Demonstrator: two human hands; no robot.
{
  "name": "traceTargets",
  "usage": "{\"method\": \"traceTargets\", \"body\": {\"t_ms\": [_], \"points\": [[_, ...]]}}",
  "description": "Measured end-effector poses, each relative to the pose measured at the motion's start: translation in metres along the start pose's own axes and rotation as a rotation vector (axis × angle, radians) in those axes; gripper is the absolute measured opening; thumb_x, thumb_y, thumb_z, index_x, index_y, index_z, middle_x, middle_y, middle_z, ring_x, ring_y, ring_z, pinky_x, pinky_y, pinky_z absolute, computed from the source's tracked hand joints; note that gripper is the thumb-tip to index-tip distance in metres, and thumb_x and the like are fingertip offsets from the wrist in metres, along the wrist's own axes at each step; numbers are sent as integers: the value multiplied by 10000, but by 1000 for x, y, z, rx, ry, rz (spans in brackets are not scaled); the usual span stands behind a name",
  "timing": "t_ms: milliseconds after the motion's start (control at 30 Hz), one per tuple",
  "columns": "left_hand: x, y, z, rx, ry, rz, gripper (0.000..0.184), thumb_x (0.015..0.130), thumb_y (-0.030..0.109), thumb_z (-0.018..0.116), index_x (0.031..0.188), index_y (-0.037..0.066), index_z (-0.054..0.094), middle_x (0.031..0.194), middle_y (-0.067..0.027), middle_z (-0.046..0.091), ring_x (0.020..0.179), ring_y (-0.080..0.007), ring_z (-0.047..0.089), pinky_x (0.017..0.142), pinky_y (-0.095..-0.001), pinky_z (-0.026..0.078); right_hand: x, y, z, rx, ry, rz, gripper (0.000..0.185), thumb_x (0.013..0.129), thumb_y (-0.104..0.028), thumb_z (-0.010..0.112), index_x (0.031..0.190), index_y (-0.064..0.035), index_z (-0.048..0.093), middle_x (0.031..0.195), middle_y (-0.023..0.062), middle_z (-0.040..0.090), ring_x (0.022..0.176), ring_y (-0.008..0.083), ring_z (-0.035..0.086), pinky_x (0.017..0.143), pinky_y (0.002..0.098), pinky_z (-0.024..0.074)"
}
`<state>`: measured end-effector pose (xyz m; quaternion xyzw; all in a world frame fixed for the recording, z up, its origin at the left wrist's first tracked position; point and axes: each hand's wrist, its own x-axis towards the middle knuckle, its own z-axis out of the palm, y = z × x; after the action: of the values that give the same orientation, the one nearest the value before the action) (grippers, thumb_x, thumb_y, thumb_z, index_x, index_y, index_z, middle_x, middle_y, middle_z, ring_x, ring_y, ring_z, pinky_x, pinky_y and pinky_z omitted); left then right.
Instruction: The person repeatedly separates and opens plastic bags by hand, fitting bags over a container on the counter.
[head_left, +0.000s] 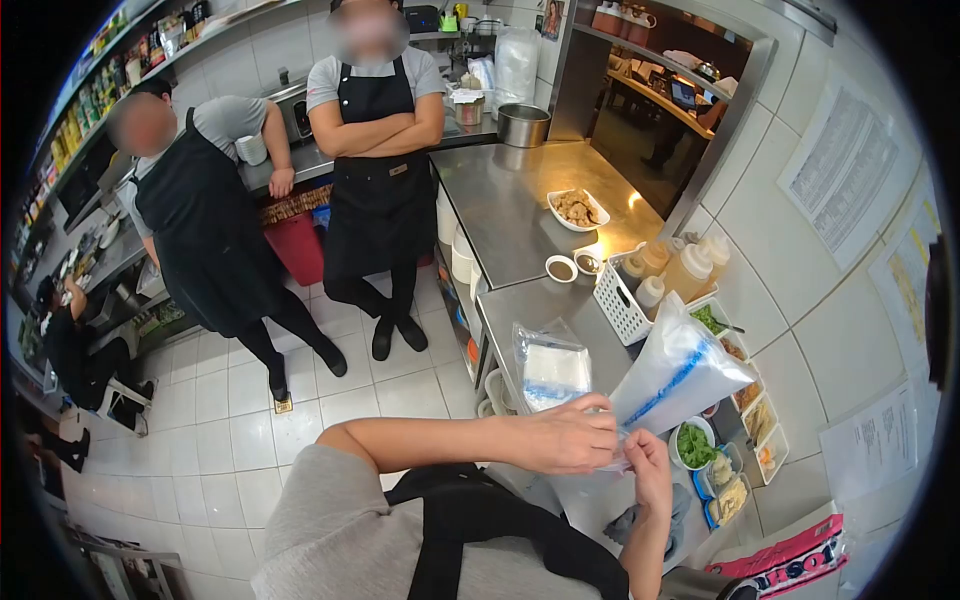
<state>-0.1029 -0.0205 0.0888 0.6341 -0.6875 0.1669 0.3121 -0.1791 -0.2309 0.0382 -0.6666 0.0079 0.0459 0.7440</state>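
A large, whitish plastic bag with a blue stripe (680,370) stands out over the counter, its narrow end reaching down to my hands. My left hand (568,437) comes in from the left, fingers curled and closed on that end. Close beside it, my right hand (650,468) pinches the same bit of plastic between thumb and fingers. Exactly how the plastic is folded or twisted between them is hidden by the fingers. Just beyond my left hand lies a clear packet with white contents and a blue band (555,370).
Beyond are a white basket of squeeze bottles (620,300), two sauce cups (562,268) and a dish of food (578,209). Greens in a bowl (692,444) and ingredient tubs (762,422) line the wall. Two people in aprons (372,180) stand by the back counter; another sits far left.
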Motion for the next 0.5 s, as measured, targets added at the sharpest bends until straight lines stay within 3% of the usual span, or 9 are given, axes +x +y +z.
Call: {"method": "traceTargets", "body": {"t_ms": [100,167,200,233,300,333,500], "points": [[7,0,7,7,-69,-9,161,716,147,632,739,67,495,749,-43,519,812,-204,489,875,-407,350,-14,-25,11,-205,159,-39,77,818,-75,585,821,-32,521,707,2,527,652,67,503,567,214,408],[12,-3,8,24,-152,-97,144,731,129,597,795,49,496,670,-57,557,794,-220,521,906,-436,306,-22,-42,27,-433,488,-455,162,745,-40,618,882,-24,534,822,45,540,787,103,508,665,248,416],[15,-4,9,27,-154,-92,144,731,129,597,795,49,496,670,-57,557,794,-220,521,906,-436,306,-27,-41,22,-457,418,-537,251,666,-37,643,900,-22,555,919,92,539,881,176,502,736,299,409],[17,-5,11,38,-158,-69,152,741,137,597,803,56,484,630,-46,535,753,-215,518,903,-433,307,-31,-50,25,-458,420,-542,251,666,-37,643,900,-22,555,919,92,539,881,176,502,736,299,409],[22,-7,11,53,-159,-48,160,751,145,596,812,63,472,589,-34,513,713,-209,515,899,-430,309,-42,-72,35,-823,228,-572,251,642,-63,669,871,-25,572,922,114,547,865,250,506,768,345,400],[26,-6,8,12,-150,-35,155,756,138,591,817,62,471,568,-33,506,698,-215,519,899,-437,307,-46,-79,38,-934,250,-510,248,598,-116,704,796,-20,590,875,128,553,858,290,495,805,374,378],[39,-15,-12,16,-175,-18,206,746,161,609,844,48,467,534,-34,515,641,-245,542,911,-447,294,-48,-99,17,-1065,162,-477,221,537,-145,727,679,-32,600,742,97,557,846,276,496,815,384,359]]}}
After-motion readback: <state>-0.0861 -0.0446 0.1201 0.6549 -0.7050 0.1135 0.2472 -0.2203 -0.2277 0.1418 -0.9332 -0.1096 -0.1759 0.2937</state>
